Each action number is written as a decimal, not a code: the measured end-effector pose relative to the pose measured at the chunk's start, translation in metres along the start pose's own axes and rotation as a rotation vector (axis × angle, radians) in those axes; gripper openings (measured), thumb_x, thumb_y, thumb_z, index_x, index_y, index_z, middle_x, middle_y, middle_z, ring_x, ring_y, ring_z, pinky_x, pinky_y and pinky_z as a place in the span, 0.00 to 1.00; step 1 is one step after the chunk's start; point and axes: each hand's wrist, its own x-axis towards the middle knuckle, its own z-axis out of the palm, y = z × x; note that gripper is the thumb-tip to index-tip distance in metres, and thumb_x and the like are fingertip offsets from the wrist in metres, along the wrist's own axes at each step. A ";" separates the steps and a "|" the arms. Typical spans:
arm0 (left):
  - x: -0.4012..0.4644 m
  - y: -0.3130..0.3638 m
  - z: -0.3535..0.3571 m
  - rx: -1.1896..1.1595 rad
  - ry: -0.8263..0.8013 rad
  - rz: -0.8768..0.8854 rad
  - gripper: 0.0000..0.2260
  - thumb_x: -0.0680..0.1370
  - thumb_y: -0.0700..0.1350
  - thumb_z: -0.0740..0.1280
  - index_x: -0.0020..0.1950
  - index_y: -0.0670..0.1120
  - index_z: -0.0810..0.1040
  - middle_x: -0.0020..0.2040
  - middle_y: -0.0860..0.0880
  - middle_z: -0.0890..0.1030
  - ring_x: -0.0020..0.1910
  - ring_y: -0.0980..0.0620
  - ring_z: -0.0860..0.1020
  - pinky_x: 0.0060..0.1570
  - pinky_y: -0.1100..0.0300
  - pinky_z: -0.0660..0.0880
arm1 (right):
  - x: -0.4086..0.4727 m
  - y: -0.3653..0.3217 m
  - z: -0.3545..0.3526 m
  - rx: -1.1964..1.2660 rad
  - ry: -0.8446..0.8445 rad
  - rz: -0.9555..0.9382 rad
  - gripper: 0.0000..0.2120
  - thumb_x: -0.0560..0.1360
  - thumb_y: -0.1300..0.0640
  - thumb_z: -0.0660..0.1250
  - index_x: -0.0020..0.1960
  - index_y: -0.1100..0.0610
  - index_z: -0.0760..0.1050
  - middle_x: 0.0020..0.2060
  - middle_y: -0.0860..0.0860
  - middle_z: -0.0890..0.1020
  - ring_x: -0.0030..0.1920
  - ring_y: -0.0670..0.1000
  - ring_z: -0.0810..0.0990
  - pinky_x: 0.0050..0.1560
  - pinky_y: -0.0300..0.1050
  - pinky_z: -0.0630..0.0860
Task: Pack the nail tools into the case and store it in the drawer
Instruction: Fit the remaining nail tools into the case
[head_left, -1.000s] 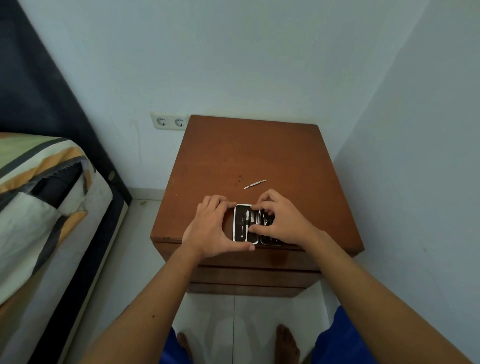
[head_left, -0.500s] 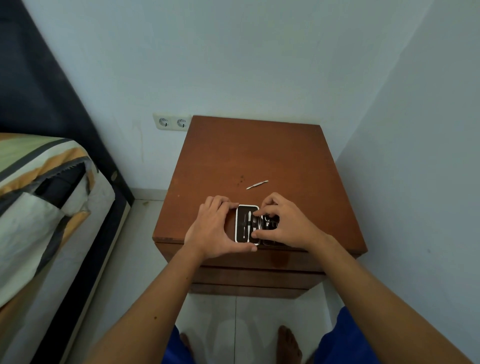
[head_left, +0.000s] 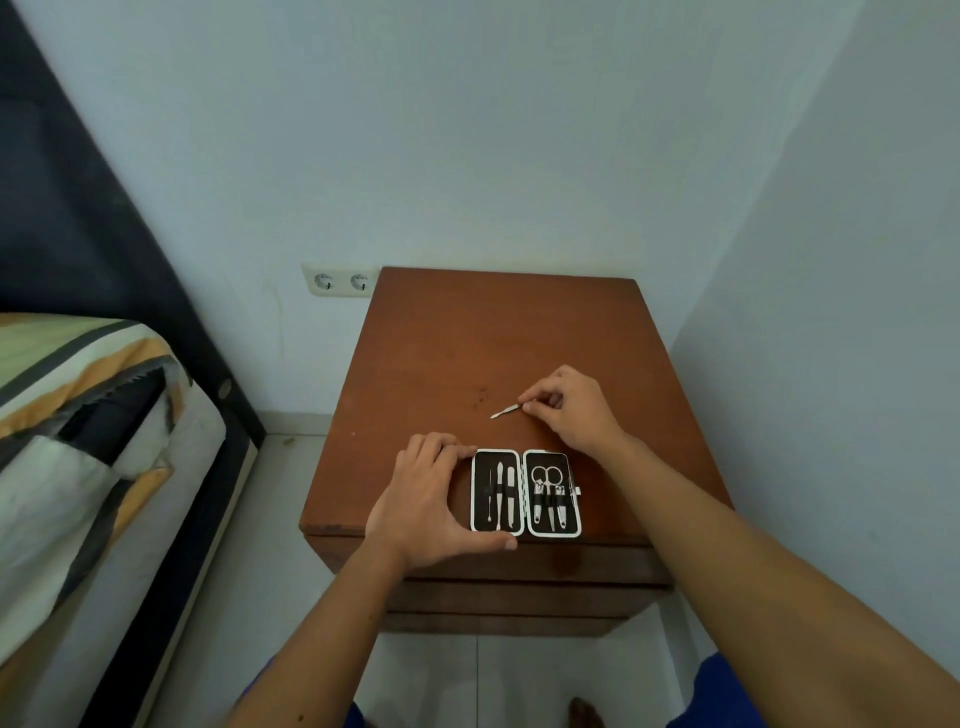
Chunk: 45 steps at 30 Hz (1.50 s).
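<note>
**Right hand pinching loose nail tool; left hand bracing open case**

The fingers (head_left: 535, 400) of the right hand (head_left: 571, 410) are closed in a pinch on one end of a thin metal nail tool (head_left: 505, 412). The tool's pointed free end aims toward the left edge of the surface (head_left: 467, 338) and sits at or just above the wood; whether it touches cannot be told. The right hand is positioned near the middle of the surface, behind the case (head_left: 525, 492).

The left hand (head_left: 431, 499) rests against the left side of the case. Its fingers curl around the far left corner, and its thumb lies along the near edge. The grip is a light brace around the case rim, not a full clench.

The case lies open and flat at the front edge of the surface, close to the middle of that edge. It has a black lining and a white rim. The left half holds three slender tools under a strap. The right half holds scissors (head_left: 545, 475) and two clippers.

The surface is the top of a brown wooden bedside cabinet set in a room corner. The drawer fronts (head_left: 519, 597) below the front edge are closed. A double wall socket (head_left: 340, 281) sits beside the far left corner. A bed (head_left: 78, 441) with striped bedding stands to the left.
</note>
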 end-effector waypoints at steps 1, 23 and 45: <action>-0.002 0.000 0.000 -0.001 0.002 -0.002 0.52 0.59 0.82 0.73 0.74 0.51 0.74 0.66 0.57 0.70 0.67 0.56 0.65 0.69 0.53 0.68 | -0.001 0.001 0.001 -0.017 -0.013 -0.020 0.04 0.75 0.54 0.77 0.49 0.45 0.87 0.47 0.47 0.78 0.43 0.45 0.77 0.51 0.44 0.77; 0.014 -0.005 -0.008 0.022 0.010 0.006 0.52 0.59 0.82 0.72 0.73 0.50 0.75 0.63 0.56 0.72 0.65 0.55 0.67 0.68 0.52 0.69 | 0.004 -0.056 -0.028 -0.168 -0.436 -0.199 0.05 0.82 0.55 0.69 0.52 0.51 0.84 0.47 0.43 0.83 0.45 0.39 0.78 0.44 0.33 0.69; 0.018 -0.008 -0.004 0.057 0.026 0.019 0.52 0.60 0.83 0.71 0.71 0.47 0.76 0.63 0.54 0.73 0.64 0.52 0.68 0.68 0.49 0.70 | -0.017 -0.055 0.012 0.009 -0.237 -0.152 0.14 0.73 0.52 0.80 0.57 0.51 0.85 0.45 0.44 0.84 0.45 0.43 0.82 0.49 0.36 0.79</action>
